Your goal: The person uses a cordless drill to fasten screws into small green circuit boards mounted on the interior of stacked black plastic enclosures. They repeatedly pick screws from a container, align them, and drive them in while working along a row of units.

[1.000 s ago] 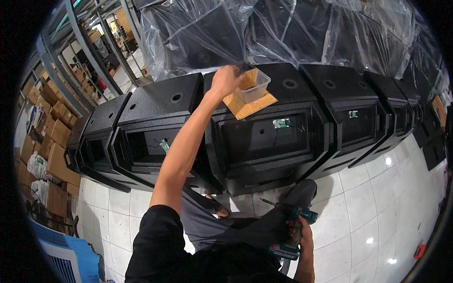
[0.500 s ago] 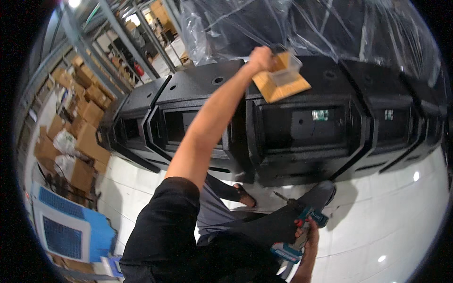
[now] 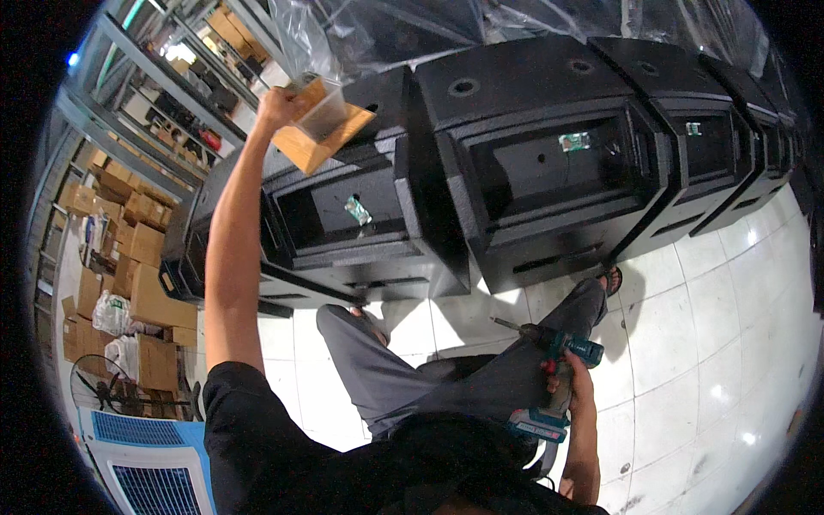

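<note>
My left hand (image 3: pixel 279 109), at the end of a stretched arm, is closed on a light wooden board (image 3: pixel 311 153) that bears a clear plastic tub (image 3: pixel 324 116). The board is over the top of a black speaker cabinet (image 3: pixel 412 270); whether it touches is unclear. In that cabinet's opening a small green circuit board (image 3: pixel 357 209) shows. My right hand (image 3: pixel 577 386) grips a teal and black cordless drill (image 3: pixel 558 365) by its handle, over my right thigh. The drill's bit points left, toward the cabinets.
More black cabinets (image 3: pixel 532 73) stand in a curved row, some with green circuit boards (image 3: pixel 575 142) inside. Clear plastic sheeting (image 3: pixel 412 26) hangs behind. Cardboard boxes (image 3: pixel 154 283), a fan (image 3: pixel 99 382) and a blue-white air cooler (image 3: pixel 146 429) are at the left. White tiled floor (image 3: pixel 687 343) lies right.
My left hand has carried the wooden board and tub leftward, from one cabinet to the neighbouring one. My view has shifted too, and the green circuit board in the left cabinet now shows. My right hand still holds the drill.
</note>
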`<action>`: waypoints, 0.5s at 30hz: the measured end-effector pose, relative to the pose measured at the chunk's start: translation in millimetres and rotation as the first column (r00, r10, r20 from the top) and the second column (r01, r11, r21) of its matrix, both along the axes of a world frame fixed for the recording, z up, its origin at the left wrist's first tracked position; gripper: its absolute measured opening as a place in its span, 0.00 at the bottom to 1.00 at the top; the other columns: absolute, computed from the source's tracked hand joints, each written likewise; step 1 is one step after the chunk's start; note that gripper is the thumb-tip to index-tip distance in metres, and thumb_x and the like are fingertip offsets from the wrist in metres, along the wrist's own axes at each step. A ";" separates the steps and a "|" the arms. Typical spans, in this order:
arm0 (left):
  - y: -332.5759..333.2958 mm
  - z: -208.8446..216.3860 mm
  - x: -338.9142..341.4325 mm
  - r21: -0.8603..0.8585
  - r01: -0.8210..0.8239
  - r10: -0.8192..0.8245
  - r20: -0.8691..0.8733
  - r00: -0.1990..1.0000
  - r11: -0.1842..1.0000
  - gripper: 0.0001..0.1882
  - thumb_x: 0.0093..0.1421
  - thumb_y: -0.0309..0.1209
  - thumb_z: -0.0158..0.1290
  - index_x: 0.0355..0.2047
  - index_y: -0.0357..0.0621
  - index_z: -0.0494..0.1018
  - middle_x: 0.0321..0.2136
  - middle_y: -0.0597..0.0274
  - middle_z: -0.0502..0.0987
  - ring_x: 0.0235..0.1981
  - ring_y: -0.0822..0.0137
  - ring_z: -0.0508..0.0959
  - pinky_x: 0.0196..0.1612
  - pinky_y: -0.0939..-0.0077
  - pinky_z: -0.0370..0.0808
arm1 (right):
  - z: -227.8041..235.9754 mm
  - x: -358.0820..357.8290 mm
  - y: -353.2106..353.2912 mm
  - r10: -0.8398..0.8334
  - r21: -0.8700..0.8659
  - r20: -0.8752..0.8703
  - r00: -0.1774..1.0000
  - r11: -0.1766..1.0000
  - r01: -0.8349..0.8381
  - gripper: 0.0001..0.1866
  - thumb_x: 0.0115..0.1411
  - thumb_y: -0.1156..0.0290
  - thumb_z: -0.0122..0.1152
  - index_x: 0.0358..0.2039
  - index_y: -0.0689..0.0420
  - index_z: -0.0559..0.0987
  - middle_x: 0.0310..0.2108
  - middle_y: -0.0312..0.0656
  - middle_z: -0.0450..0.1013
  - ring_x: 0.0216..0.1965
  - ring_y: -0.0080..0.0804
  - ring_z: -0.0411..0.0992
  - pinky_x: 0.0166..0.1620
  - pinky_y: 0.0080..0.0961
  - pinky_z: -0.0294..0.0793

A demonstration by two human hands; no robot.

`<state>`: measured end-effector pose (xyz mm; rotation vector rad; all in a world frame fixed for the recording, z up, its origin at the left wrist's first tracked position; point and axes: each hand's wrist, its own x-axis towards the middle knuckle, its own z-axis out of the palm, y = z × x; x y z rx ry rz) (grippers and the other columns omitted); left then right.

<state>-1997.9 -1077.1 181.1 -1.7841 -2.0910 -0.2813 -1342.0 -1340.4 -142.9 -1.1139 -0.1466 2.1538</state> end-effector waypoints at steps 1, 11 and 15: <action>-13.4 -0.9 -9.9 -0.037 -0.063 0.064 0.021 0.998 0.997 0.18 0.50 0.43 0.60 0.34 0.41 0.80 0.22 0.47 0.78 0.24 0.54 0.80 0.30 0.63 0.74 | -1.1 1.7 -4.9 0.012 -0.034 0.051 0.999 0.999 -0.010 0.16 0.63 0.57 0.53 0.40 0.58 0.71 0.28 0.50 0.76 0.14 0.29 0.66 0.16 0.25 0.68; -55.2 -35.2 -124.6 -0.038 -0.006 0.012 0.158 0.987 0.999 0.21 0.52 0.44 0.58 0.30 0.35 0.77 0.17 0.44 0.70 0.18 0.57 0.72 0.28 0.62 0.70 | 2.8 -45.7 -33.9 -0.004 -0.137 0.144 0.989 0.990 0.024 0.18 0.62 0.55 0.53 0.39 0.58 0.71 0.29 0.50 0.76 0.13 0.28 0.64 0.17 0.25 0.66; -39.0 -54.1 -126.8 -0.050 -0.047 0.055 0.181 0.982 0.998 0.19 0.52 0.45 0.59 0.34 0.41 0.80 0.21 0.51 0.78 0.24 0.58 0.79 0.31 0.66 0.74 | -9.2 -59.1 -53.3 -0.037 -0.120 0.166 0.985 0.991 0.058 0.16 0.62 0.56 0.54 0.40 0.55 0.71 0.29 0.50 0.76 0.14 0.28 0.65 0.17 0.24 0.67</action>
